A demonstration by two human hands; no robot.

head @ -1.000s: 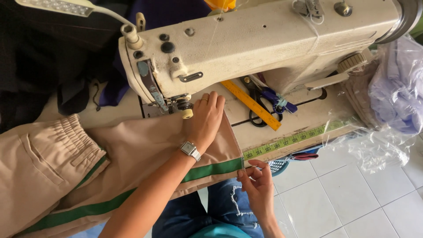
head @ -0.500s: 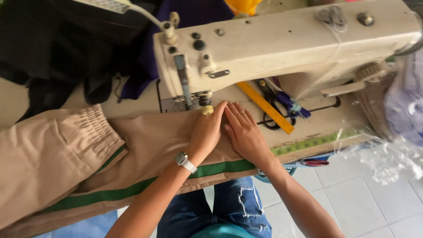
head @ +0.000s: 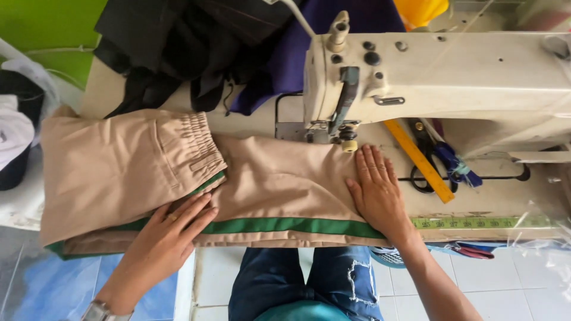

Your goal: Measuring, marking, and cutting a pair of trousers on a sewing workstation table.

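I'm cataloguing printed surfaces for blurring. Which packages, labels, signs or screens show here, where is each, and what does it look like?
No screens or signs show.
Measuring tape: along the table's front edge, right of the right hand; a narrow green-yellow strip with dark markings.
Yellow ruler: lying diagonally under the sewing machine; long, flat.
Clear plastic bag: at the far right edge; crumpled, see-through.

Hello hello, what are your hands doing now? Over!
Left hand flat on tan trousers. Right hand flat on them beside the needle. Nothing in the way.
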